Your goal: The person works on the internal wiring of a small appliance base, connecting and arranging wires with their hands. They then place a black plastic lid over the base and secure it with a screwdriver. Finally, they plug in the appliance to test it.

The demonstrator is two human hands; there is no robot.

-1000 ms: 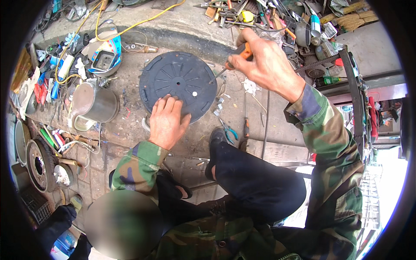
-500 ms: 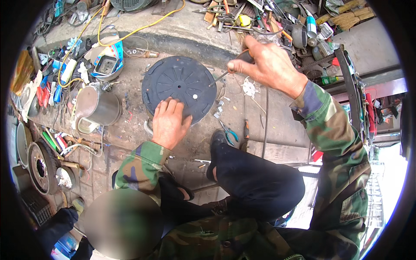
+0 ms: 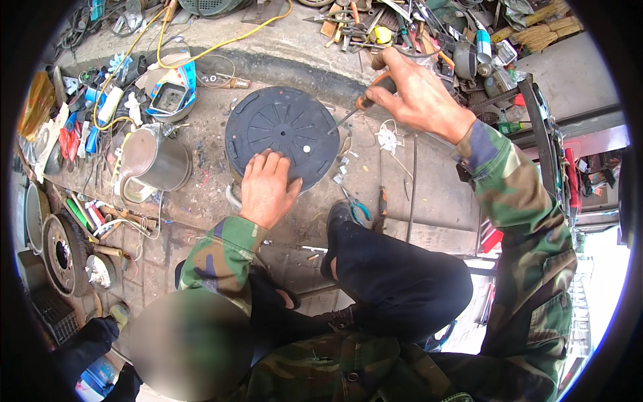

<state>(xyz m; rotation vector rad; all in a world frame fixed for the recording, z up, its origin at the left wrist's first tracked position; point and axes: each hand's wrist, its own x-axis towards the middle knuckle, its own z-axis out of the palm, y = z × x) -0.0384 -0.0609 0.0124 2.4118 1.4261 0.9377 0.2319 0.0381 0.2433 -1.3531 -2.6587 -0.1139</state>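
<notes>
A round black plastic disc (image 3: 281,120) with radial ribs and a small white spot lies on the dirty floor, apparently atop a metal body. My left hand (image 3: 269,189) has its bent fingers pressed on the disc's near edge, gripping it. My right hand (image 3: 425,100) is closed around the orange-and-black handle of a screwdriver (image 3: 347,117), whose shaft reaches down-left to the disc's right rim. Right of the disc lie a white star-shaped piece (image 3: 388,137), blue-handled pliers (image 3: 358,208) and another screwdriver (image 3: 382,201).
A metal pot (image 3: 155,164), a bowl (image 3: 171,97) and piled parts crowd the left. A wheel (image 3: 63,254) lies lower left. Tools (image 3: 385,27) heap along the raised back ledge, near a yellow cord (image 3: 228,43). Someone else's dark-clad leg (image 3: 87,345) is at lower left.
The whole scene has shifted slightly in view. My right hand and screwdriver have tilted a little about the disc's rim; my left hand stays on the disc.
</notes>
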